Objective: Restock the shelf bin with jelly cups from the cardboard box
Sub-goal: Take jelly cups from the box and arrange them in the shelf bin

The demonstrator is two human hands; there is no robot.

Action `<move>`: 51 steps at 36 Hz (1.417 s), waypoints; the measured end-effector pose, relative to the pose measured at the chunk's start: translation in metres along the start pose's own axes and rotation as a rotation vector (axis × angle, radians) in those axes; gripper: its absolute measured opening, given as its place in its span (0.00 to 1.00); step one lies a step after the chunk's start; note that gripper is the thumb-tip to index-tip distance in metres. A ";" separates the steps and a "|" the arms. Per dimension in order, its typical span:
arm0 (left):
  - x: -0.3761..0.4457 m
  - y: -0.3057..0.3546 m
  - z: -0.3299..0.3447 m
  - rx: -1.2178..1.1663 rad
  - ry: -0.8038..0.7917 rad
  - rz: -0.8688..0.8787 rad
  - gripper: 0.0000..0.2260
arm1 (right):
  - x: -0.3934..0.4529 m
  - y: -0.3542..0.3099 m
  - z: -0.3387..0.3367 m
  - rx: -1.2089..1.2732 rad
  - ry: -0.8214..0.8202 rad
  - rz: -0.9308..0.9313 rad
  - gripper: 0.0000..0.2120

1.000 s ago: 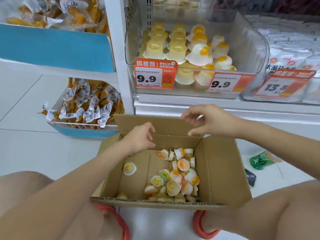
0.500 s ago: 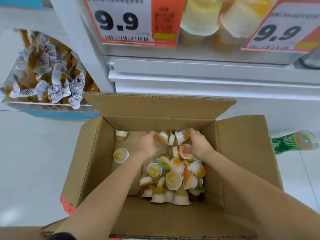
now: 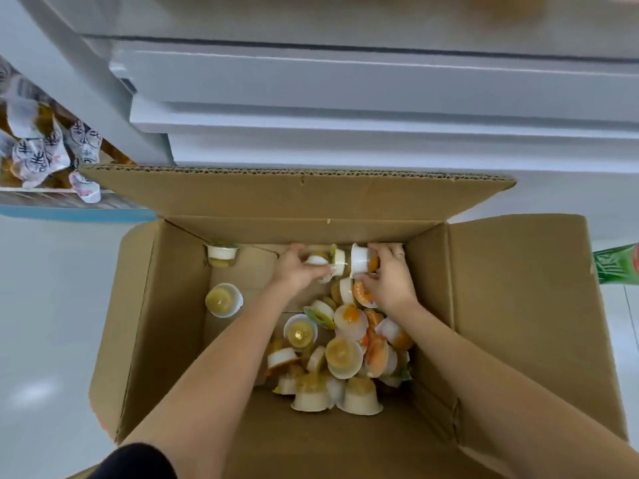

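White shelf base behind the cardboard box [image 3: 511, 305]; inside, left hand [image 3: 294, 271] and right hand [image 3: 390, 281] each grip jelly cups [image 3: 361, 259], the pile [image 3: 342, 354] just below them.

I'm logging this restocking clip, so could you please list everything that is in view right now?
cardboard box: one, brown, flaps open, on the floor below the shelf.
jelly cups: a loose pile, too many to count, white and yellow with some orange, along the right side of the box floor.
stray jelly cups: two, pale yellow, one by the left wall, one in the far left corner.
shelf base: one, white, beyond the box.
packaged snacks: several, white and brown wrappers, in a bin at far left.
green bottle: one, at the right edge.
left hand: grip on a jelly cup at the far wall.
right hand: grip on a white and orange jelly cup.
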State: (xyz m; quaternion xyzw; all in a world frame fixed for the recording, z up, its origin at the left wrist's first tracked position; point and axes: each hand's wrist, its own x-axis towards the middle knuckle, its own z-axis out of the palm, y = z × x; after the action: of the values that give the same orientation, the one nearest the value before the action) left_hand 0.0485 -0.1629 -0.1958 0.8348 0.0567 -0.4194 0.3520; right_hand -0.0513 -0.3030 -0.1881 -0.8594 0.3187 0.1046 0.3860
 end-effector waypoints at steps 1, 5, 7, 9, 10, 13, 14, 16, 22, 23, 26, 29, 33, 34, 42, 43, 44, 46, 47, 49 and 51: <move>0.001 -0.001 0.000 -0.010 -0.016 -0.014 0.36 | 0.001 -0.001 -0.001 -0.008 0.003 0.007 0.27; -0.004 -0.003 -0.004 -0.051 -0.106 -0.100 0.35 | 0.004 -0.005 -0.007 0.010 0.011 0.019 0.22; -0.008 -0.004 -0.006 -0.166 -0.157 -0.161 0.36 | 0.001 -0.006 -0.011 0.035 0.016 0.010 0.20; -0.016 -0.001 -0.010 -0.286 -0.225 -0.227 0.28 | -0.004 -0.008 -0.015 0.049 0.024 -0.007 0.19; -0.021 0.002 -0.013 -0.322 -0.251 -0.264 0.24 | -0.008 -0.009 -0.017 0.052 0.022 -0.025 0.19; -0.041 0.018 -0.027 -0.489 -0.286 -0.370 0.13 | -0.021 -0.015 -0.029 0.038 -0.050 -0.098 0.18; -0.049 0.025 -0.033 -0.544 -0.290 -0.391 0.13 | -0.025 -0.018 -0.035 0.028 -0.084 -0.126 0.19; -0.065 0.040 -0.046 -0.629 -0.310 -0.397 0.14 | -0.034 -0.030 -0.051 0.000 -0.122 -0.204 0.20; -0.135 0.098 -0.089 -0.725 -0.370 -0.221 0.08 | -0.066 -0.100 -0.117 -0.044 -0.013 -0.522 0.21; -0.149 0.107 -0.098 -0.733 -0.384 -0.173 0.08 | -0.072 -0.113 -0.128 -0.041 -0.009 -0.571 0.21; -0.196 0.132 -0.121 -0.730 -0.418 -0.030 0.11 | -0.099 -0.147 -0.159 -0.061 -0.014 -0.695 0.22; -0.247 0.147 -0.136 -0.677 -0.473 0.125 0.13 | -0.135 -0.172 -0.183 0.025 0.007 -0.789 0.23; -0.310 0.151 -0.154 -0.771 -0.659 0.248 0.17 | -0.178 -0.190 -0.210 0.278 -0.030 -0.753 0.23; -0.320 0.150 -0.156 -0.775 -0.696 0.284 0.19 | -0.187 -0.192 -0.215 0.354 -0.060 -0.731 0.23; -0.340 0.134 -0.141 -0.746 -0.654 0.441 0.26 | -0.217 -0.200 -0.229 0.429 -0.118 -0.716 0.30; -0.339 0.134 -0.141 -0.740 -0.652 0.441 0.29 | -0.218 -0.201 -0.228 0.417 -0.108 -0.713 0.30; -0.338 0.133 -0.142 -0.734 -0.658 0.439 0.33 | -0.218 -0.202 -0.228 0.405 -0.102 -0.712 0.29; -0.336 0.132 -0.144 -0.721 -0.674 0.432 0.38 | -0.218 -0.204 -0.228 0.369 -0.095 -0.719 0.28; -0.334 0.131 -0.144 -0.716 -0.682 0.429 0.39 | -0.218 -0.205 -0.228 0.345 -0.090 -0.726 0.28; -0.333 0.130 -0.145 -0.714 -0.698 0.437 0.34 | -0.217 -0.207 -0.228 0.303 -0.082 -0.738 0.27; -0.333 0.129 -0.146 -0.722 -0.700 0.453 0.30 | -0.216 -0.209 -0.229 0.269 -0.086 -0.756 0.28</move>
State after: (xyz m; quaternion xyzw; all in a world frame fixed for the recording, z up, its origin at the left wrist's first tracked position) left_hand -0.0182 -0.0994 0.1788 0.4628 -0.1046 -0.5397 0.6954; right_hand -0.1025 -0.2648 0.1843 -0.8525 -0.0255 -0.0515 0.5195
